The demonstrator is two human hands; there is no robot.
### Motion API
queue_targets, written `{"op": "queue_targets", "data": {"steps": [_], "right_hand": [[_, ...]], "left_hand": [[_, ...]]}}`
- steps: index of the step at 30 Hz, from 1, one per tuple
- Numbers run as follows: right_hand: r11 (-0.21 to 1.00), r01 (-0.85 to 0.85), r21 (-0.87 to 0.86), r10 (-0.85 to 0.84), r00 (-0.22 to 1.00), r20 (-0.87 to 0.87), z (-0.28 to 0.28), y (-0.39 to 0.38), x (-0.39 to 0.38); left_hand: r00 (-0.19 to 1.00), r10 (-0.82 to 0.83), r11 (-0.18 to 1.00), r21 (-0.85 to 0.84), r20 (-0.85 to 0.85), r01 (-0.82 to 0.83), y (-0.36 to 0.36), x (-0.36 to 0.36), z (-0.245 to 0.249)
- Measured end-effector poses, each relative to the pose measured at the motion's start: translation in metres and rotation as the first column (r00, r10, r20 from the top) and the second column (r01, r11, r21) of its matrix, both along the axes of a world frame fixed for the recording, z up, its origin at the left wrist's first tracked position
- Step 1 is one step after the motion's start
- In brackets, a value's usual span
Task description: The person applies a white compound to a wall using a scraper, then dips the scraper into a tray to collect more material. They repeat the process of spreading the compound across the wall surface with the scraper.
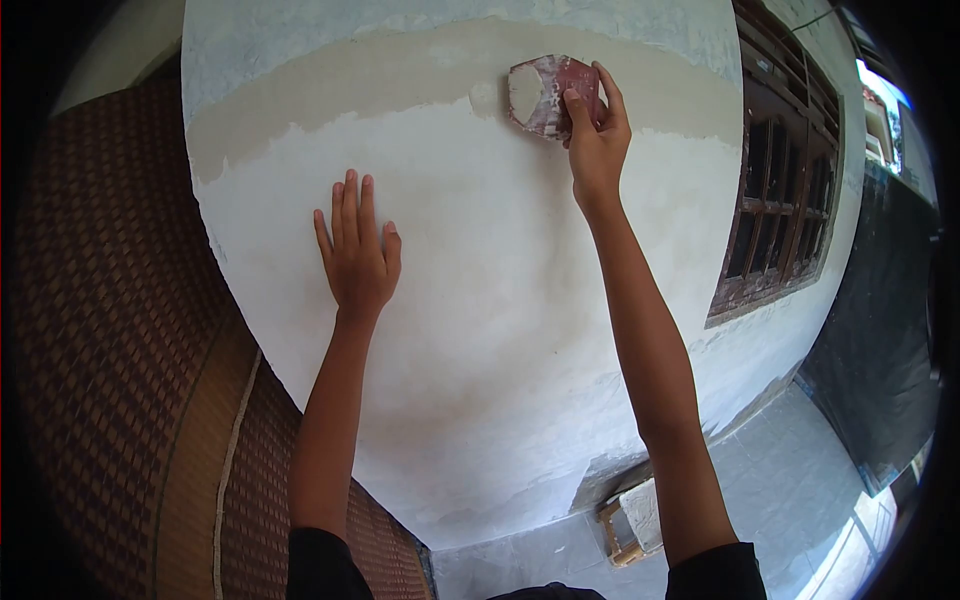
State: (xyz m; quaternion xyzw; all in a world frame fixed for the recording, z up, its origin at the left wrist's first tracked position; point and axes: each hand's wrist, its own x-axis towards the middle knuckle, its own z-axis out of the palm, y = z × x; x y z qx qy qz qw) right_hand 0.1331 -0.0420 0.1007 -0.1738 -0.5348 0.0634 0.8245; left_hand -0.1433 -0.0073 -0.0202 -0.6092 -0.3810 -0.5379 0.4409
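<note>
My right hand (600, 140) grips a red putty scraper (578, 85), thumb on its near face and fingers behind the edge. Pale putty is smeared over the left part of the scraper, which is up against the wall (480, 250). Around it runs a damp beige band of putty (370, 75), with whiter wall below. Lower and to the left, my left hand (358, 260) rests on the white wall, fingers spread and holding nothing.
Woven brown matting (110, 250) lines the left side past the wall's edge. A dark wooden window (785, 170) with bars is at the right. Below, a small wooden stool (632, 520) stands on the grey tiled floor (770, 490). Black sheeting (870, 320) hangs at far right.
</note>
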Motion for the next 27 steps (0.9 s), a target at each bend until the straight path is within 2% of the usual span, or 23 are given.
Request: {"op": "queue_targets", "data": {"steps": [2,3,5,6,7,9,10,11,13,14,17,18,19,21,22,23,25,27], "right_hand": [[0.998,0.062,-0.012,-0.060,0.991,0.122,0.003,0.002,-0.015],[0.998,0.064,-0.011,-0.062,0.991,0.120,0.002,0.006,-0.011],[0.971,0.239,-0.012,-0.238,0.969,0.065,0.001,0.013,-0.001],[0.971,0.220,-0.096,-0.222,0.975,-0.008,0.001,0.003,0.007],[0.980,0.196,-0.032,-0.198,0.977,-0.073,0.000,0.009,0.022],[0.993,0.119,-0.018,-0.120,0.965,-0.235,-0.004,0.009,0.043],[0.994,0.085,0.067,-0.064,0.958,-0.278,-0.004,0.008,0.044],[0.994,0.087,0.065,-0.065,0.958,-0.278,-0.005,0.010,0.042],[0.999,0.013,0.051,-0.007,0.993,-0.114,-0.005,0.001,0.021],[1.000,0.011,-0.015,-0.012,0.999,-0.039,-0.005,-0.003,0.010],[0.992,0.107,0.062,-0.114,0.985,0.132,-0.002,0.010,-0.009],[0.978,0.203,0.050,-0.209,0.959,0.192,-0.002,0.011,-0.007],[0.978,0.204,0.050,-0.210,0.959,0.191,-0.003,0.012,-0.002],[0.988,0.143,-0.063,-0.146,0.988,-0.043,-0.003,0.015,0.020],[0.995,0.104,0.000,-0.103,0.983,-0.155,-0.003,0.016,0.031],[0.993,0.119,-0.012,-0.119,0.966,-0.230,-0.006,0.016,0.043],[0.997,0.043,0.059,-0.026,0.965,-0.261,-0.007,0.008,0.043],[0.994,0.036,0.098,-0.023,0.992,-0.127,-0.005,0.007,0.025]], "left_hand": [[1.000,-0.001,1.000,-0.002,-0.002,0.001,0.000,-0.001,-0.001],[1.000,0.018,1.000,0.005,-0.002,-0.018,-0.001,-0.002,0.001],[0.999,0.037,0.999,0.009,-0.003,-0.037,-0.001,-0.002,-0.001],[0.999,0.035,0.999,0.018,-0.005,-0.035,0.000,-0.002,0.000],[0.999,0.033,0.999,0.027,-0.006,-0.033,0.000,-0.001,0.000],[1.000,0.023,1.000,0.018,0.001,-0.023,-0.002,0.001,0.000],[1.000,0.012,1.000,0.009,0.004,-0.012,-0.002,0.002,0.000],[1.000,0.011,1.000,0.007,0.004,-0.011,-0.002,0.003,0.000],[1.000,0.011,1.000,0.024,-0.003,-0.011,0.000,0.001,0.000],[1.000,0.009,1.000,0.019,-0.008,-0.008,-0.001,0.001,-0.001],[1.000,0.013,1.000,0.021,-0.011,-0.012,0.000,0.000,0.000],[1.000,0.010,1.000,0.023,-0.015,-0.010,0.000,-0.001,0.000],[1.000,0.007,1.000,0.024,-0.019,-0.006,0.000,-0.002,0.000],[1.000,0.010,1.000,0.017,-0.015,-0.010,-0.001,-0.001,-0.001],[1.000,0.015,1.000,0.014,-0.010,-0.015,-0.001,-0.001,0.000],[1.000,0.016,1.000,0.016,-0.009,-0.016,0.000,-0.001,0.000],[0.999,0.035,0.999,0.016,-0.006,-0.035,0.002,0.000,0.000],[0.999,0.040,0.999,0.026,-0.005,-0.040,0.001,0.000,-0.001]]}}
